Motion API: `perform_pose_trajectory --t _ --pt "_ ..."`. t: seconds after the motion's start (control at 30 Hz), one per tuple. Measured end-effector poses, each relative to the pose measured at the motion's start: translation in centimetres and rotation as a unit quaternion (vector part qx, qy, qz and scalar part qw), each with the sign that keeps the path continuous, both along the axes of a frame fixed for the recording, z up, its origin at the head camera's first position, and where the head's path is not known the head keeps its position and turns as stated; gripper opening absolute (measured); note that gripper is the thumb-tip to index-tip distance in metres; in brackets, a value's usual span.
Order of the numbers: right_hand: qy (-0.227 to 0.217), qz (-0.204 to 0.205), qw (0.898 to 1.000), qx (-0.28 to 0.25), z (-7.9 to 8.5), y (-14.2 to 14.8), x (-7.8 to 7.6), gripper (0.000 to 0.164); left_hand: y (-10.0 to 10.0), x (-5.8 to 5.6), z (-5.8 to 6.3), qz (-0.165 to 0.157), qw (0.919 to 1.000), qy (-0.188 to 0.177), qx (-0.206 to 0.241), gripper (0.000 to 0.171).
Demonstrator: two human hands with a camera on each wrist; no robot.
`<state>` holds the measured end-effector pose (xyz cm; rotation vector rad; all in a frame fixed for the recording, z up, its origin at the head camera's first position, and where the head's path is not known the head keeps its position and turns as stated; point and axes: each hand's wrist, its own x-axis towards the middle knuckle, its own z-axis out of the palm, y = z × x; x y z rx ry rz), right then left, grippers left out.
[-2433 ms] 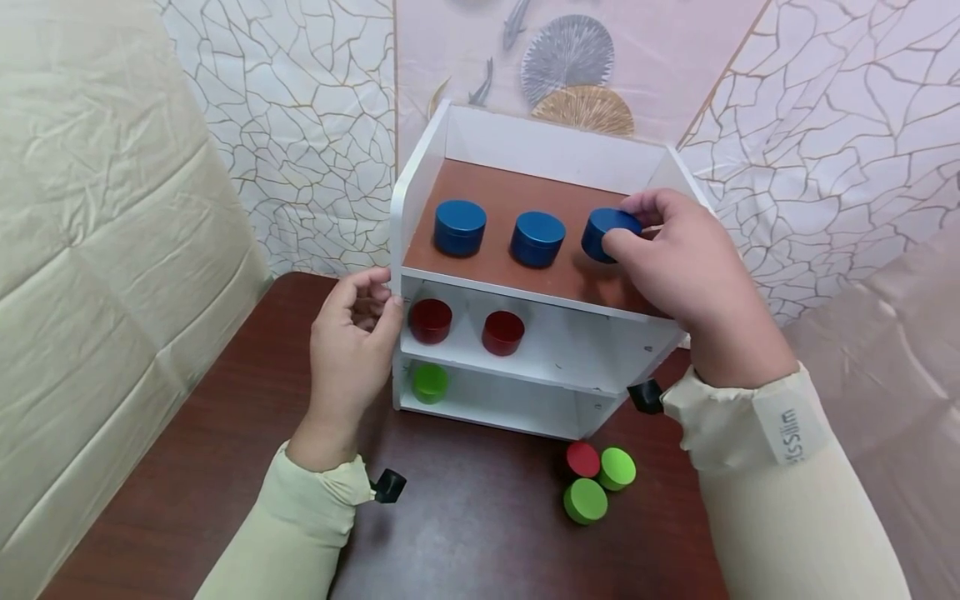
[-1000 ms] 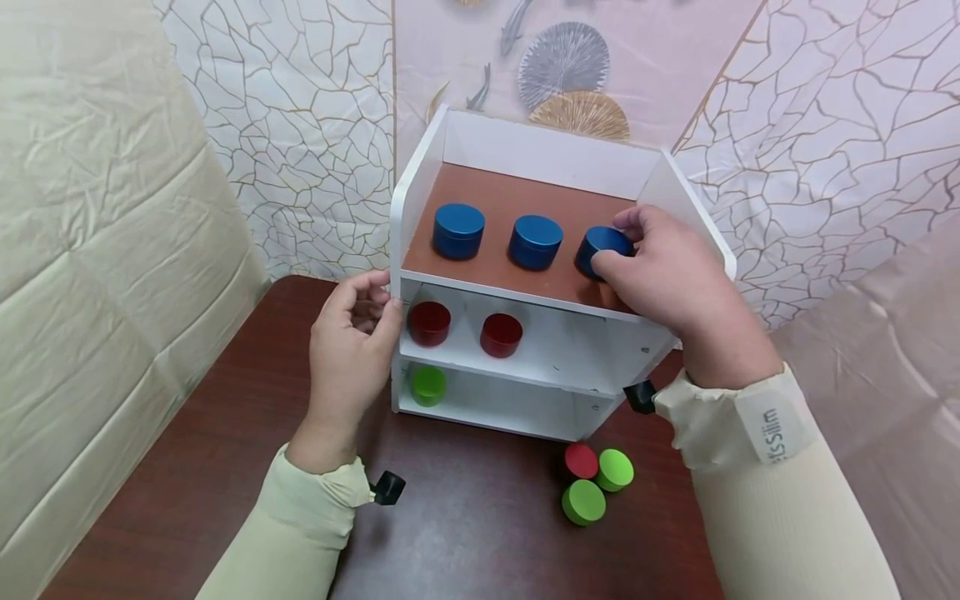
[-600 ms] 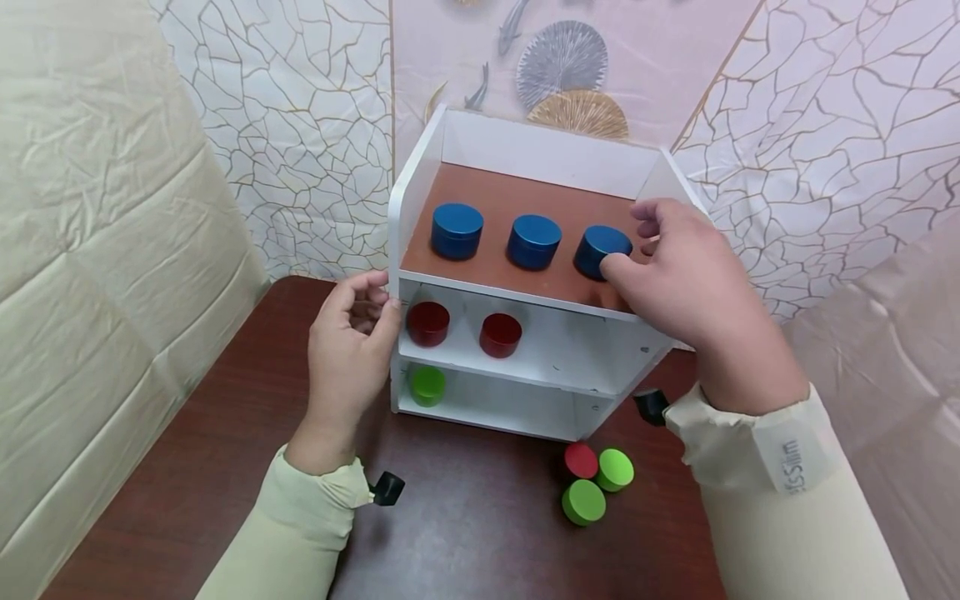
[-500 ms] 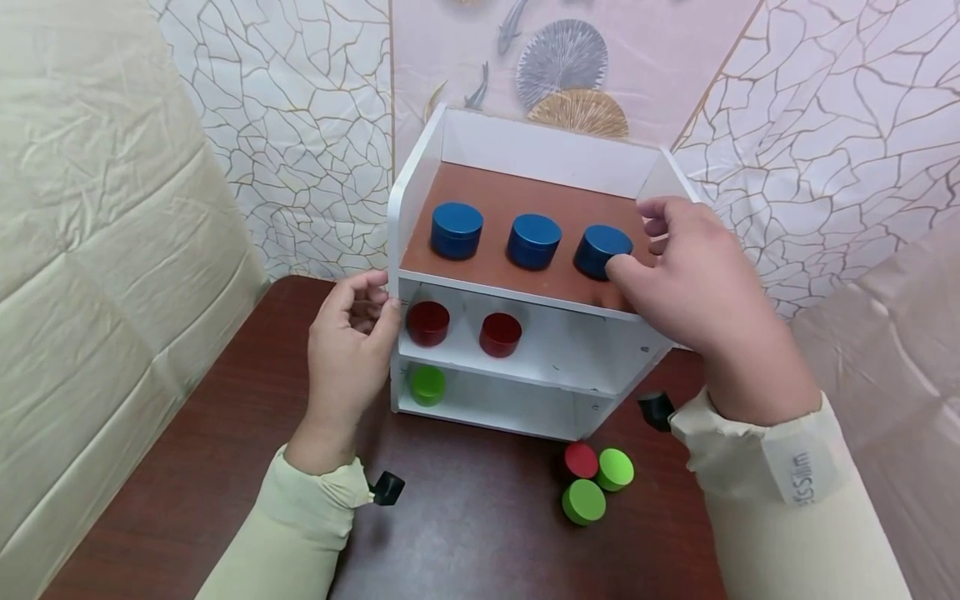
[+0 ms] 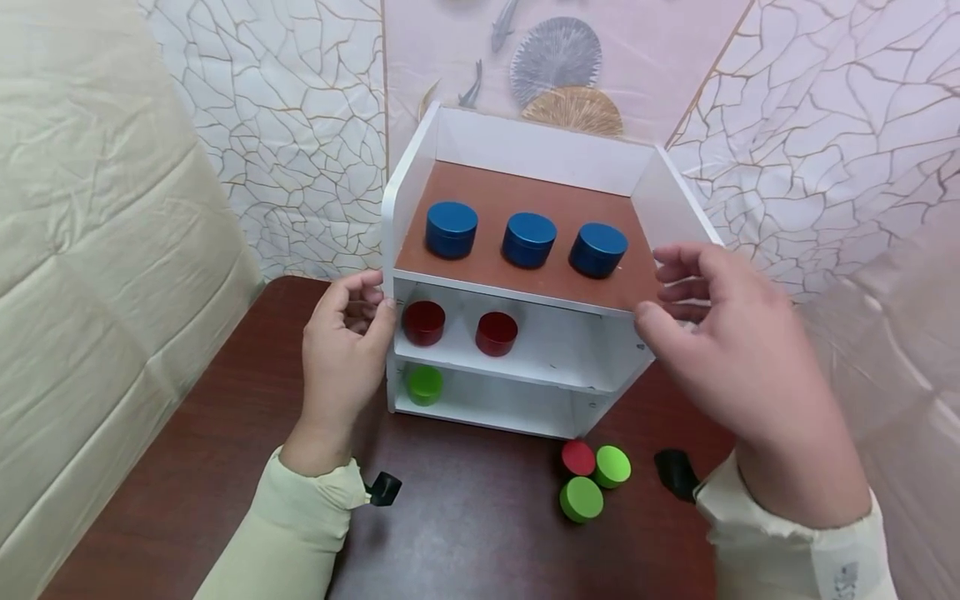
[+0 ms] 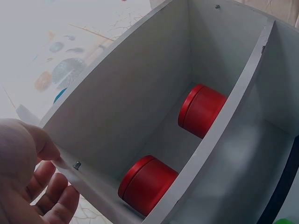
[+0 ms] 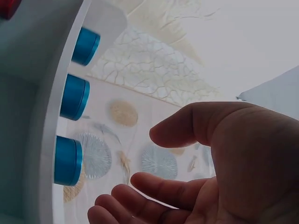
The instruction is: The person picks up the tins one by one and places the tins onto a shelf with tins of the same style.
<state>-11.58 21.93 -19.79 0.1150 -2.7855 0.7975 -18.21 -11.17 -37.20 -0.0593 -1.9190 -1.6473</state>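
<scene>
My left hand point(image 5: 343, 350) holds the left side panel of a white shelf unit point(image 5: 491, 296), thumb at the front edge and fingers curled against the outside. In the left wrist view, two red round tins point(image 6: 148, 184) lie inside beside that hand. My right hand point(image 5: 738, 350), slightly blurred, is by the unit's right side, fingers spread from the thumb with nothing between them. On the brown top board stand a left blue tin point(image 5: 451, 230), a middle blue tin point(image 5: 528, 240) and a right blue tin point(image 5: 597, 250), the last nearest my right hand.
A green tin point(image 5: 425, 385) sits at the left of the bottom shelf. On the dark wooden table point(image 5: 450, 500), right of centre, a red tin point(image 5: 577, 457) and two green tins point(image 5: 581, 499) stand close together. Patterned cloth point(image 5: 300, 125) hangs behind.
My right hand set the right blue tin down on the top board, let go of it, and drew back right and down toward me. My left hand keeps its place on the shelf unit.
</scene>
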Motion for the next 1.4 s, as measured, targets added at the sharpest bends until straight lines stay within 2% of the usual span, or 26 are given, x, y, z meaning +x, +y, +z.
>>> perform_pose_trajectory --t 0.2,0.37,0.57,0.77,1.0,1.23,1.4 --pt "0.039 0.019 0.998 -0.035 -2.7 1.3 2.6 0.043 -0.1 0.0 0.0 -0.001 1.0 0.001 0.001 0.029" --pt "0.052 0.027 0.996 -0.063 -4.8 1.8 3.8 0.041 -0.1 0.0 0.0 0.0 1.0 0.0 0.0 0.029" --pt "0.015 0.017 0.997 -0.076 -7.6 2.6 4.6 0.045 -0.1 0.0 0.0 0.001 1.0 -0.003 -0.002 0.029" --pt "-0.008 0.026 0.998 -0.064 -11.5 4.2 4.8 0.043 0.0 -0.1 0.0 -0.002 1.0 -0.004 -0.002 0.029" --pt "-0.082 0.019 0.995 -0.046 -16.1 5.8 5.0 0.048 0.1 0.0 0.0 0.0 1.0 -0.007 0.0 0.029" --pt "-0.072 0.014 0.996 -0.047 -19.8 6.4 5.9 0.044 0.0 0.0 0.0 0.0 1.0 -0.001 0.002 0.029" --pt "-0.056 0.014 0.996 -0.064 -23.2 6.7 6.4 0.041 0.0 0.0 -0.1 -0.003 1.0 -0.002 0.003 0.029"
